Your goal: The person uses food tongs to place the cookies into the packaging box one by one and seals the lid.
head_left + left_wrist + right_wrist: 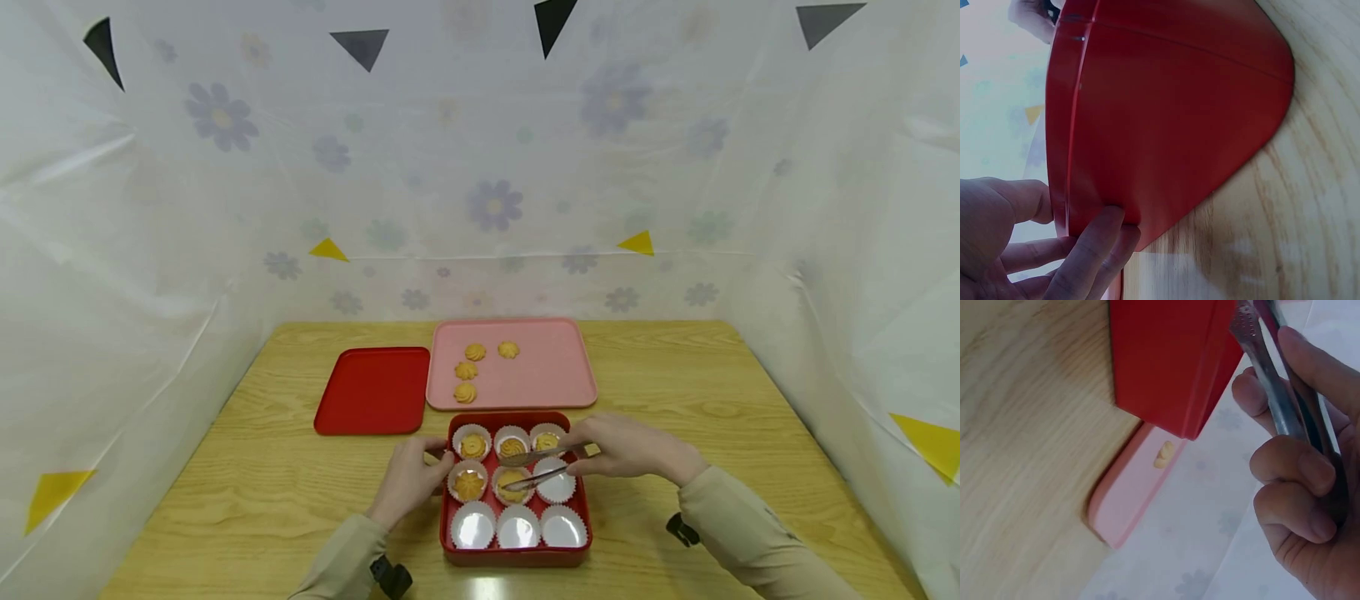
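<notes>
A red box (517, 558) holds rows of white paper cups. Cookies sit in the three back cups and in the left and centre cups of the middle row; the middle-right and front cups show bare. My left hand (408, 483) holds the box's left wall, with the thumb at the rim and fingers against the outside (1088, 256). In my right hand (626, 450) are metal tongs (1282, 403), gripped between thumb and curled fingers. The tongs' arms are spread over the centre cup, beside a swirled cookie (513, 482); contact with it is unclear.
Behind the box lies a pink tray (551, 367) with several cookies (466, 370) on its left part. A red tray (375, 392) adjoins it at the left. White patterned sheets (495, 150) enclose the wooden table (300, 500) at the back and sides.
</notes>
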`<state>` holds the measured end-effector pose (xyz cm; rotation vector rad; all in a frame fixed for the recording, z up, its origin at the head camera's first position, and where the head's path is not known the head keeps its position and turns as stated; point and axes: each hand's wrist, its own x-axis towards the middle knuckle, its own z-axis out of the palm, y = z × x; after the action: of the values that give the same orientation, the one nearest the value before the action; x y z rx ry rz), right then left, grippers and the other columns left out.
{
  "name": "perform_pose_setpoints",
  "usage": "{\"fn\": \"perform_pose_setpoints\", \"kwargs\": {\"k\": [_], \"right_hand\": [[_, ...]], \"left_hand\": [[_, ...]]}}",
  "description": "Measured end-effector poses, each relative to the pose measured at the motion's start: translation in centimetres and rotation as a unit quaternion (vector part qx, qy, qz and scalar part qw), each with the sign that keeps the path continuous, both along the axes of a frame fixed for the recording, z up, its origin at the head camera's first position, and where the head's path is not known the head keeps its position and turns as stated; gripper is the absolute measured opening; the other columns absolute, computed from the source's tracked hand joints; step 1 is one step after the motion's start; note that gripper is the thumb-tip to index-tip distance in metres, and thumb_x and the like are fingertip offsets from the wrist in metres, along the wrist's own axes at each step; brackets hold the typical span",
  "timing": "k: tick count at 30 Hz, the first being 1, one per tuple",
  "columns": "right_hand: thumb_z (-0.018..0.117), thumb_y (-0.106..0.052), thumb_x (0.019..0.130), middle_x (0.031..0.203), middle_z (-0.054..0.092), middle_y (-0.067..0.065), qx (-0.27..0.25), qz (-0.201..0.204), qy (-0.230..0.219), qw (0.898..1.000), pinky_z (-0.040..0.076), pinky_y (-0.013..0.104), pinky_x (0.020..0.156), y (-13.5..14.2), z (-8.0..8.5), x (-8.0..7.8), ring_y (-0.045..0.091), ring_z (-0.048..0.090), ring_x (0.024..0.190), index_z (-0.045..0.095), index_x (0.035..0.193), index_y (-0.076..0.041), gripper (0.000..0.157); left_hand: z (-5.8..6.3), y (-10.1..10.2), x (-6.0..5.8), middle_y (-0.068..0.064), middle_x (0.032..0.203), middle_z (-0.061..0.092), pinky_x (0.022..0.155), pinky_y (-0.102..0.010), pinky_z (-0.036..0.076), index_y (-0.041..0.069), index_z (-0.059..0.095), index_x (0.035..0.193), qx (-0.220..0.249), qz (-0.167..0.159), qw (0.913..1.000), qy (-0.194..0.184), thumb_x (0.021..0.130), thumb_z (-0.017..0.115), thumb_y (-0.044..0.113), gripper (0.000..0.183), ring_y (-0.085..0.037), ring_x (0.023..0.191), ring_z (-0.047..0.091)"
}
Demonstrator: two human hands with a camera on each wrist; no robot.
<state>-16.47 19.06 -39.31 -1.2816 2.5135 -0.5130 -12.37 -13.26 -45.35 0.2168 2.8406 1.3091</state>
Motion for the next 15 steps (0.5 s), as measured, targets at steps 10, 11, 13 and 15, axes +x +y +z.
{"fn": "perform_pose_setpoints", "kwargs": {"k": [10, 11, 13, 15], "right_hand": [[0.079, -0.025, 0.086, 0.073, 0.060, -0.016, 0.054, -0.018, 0.075, 0.996, 0.041, 0.019, 0.060, -1.8, 1.5, 0.9, -0.002, 0.046, 0.064, 0.075, 0.093, -0.019, 0.010], [0.080, -0.025, 0.085, 0.072, 0.060, -0.016, 0.060, -0.020, 0.079, 0.995, 0.041, 0.020, 0.059, -1.9, 1.6, 1.0, -0.002, 0.046, 0.064, 0.075, 0.092, -0.019, 0.010], [0.080, -0.025, 0.084, 0.071, 0.058, -0.015, 0.069, -0.023, 0.087, 0.994, 0.040, 0.020, 0.058, -2.2, 1.7, 1.2, -0.001, 0.045, 0.063, 0.074, 0.091, -0.019, 0.011], [0.081, -0.025, 0.083, 0.069, 0.057, -0.015, 0.074, -0.023, 0.094, 0.993, 0.039, 0.020, 0.057, -2.4, 1.8, 1.3, -0.001, 0.043, 0.062, 0.075, 0.090, -0.018, 0.011]], "left_hand": [[-0.1, -0.1, -0.1, -0.010, 0.090, 0.074, 0.065, -0.021, 0.050, -0.006, 0.073, 0.109, 0.000, 0.000, 1.0000, -0.002, 0.090, 0.065, 0.010, 0.026, -0.016, 0.081, 0.063], [-0.1, -0.1, -0.1, -0.010, 0.090, 0.074, 0.065, -0.021, 0.050, -0.006, 0.073, 0.108, -0.001, 0.001, 1.0000, -0.002, 0.090, 0.065, 0.011, 0.026, -0.016, 0.081, 0.063], [-0.1, -0.1, -0.1, -0.010, 0.090, 0.074, 0.066, -0.022, 0.050, -0.005, 0.074, 0.108, -0.003, 0.002, 1.0000, 0.001, 0.090, 0.065, 0.011, 0.025, -0.016, 0.082, 0.063], [-0.1, -0.1, -0.1, -0.010, 0.090, 0.074, 0.067, -0.022, 0.050, -0.004, 0.074, 0.107, -0.005, 0.002, 1.0000, 0.002, 0.089, 0.066, 0.010, 0.024, -0.016, 0.083, 0.063]]}}
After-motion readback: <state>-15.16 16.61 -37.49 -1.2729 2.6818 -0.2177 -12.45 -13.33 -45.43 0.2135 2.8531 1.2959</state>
